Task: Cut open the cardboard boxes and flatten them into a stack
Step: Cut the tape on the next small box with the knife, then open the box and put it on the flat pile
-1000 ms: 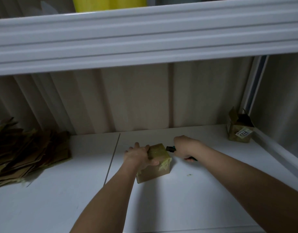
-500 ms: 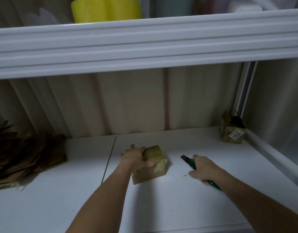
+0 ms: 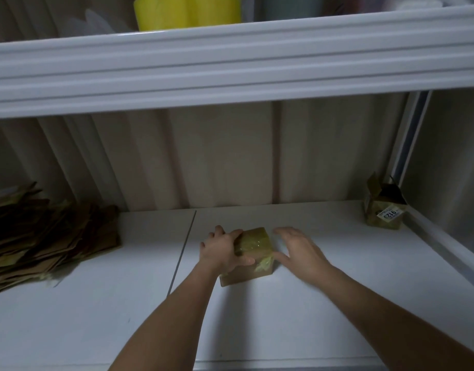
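Just below the frame's centre, the left hand (image 3: 222,253) grips the small taped box (image 3: 253,251) on the white shelf (image 3: 337,303), fingers curled over its top. The right hand (image 3: 300,250), fingers straight and relaxed, sits at the box's right side, thumb touching its lower corner and holding nothing.

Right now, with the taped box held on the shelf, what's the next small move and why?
Probably bring the right hand onto the small taped box and pull its top open. The left hand already grips it, the right is open and empty beside it, and yellowish tape hangs loose at the corner.
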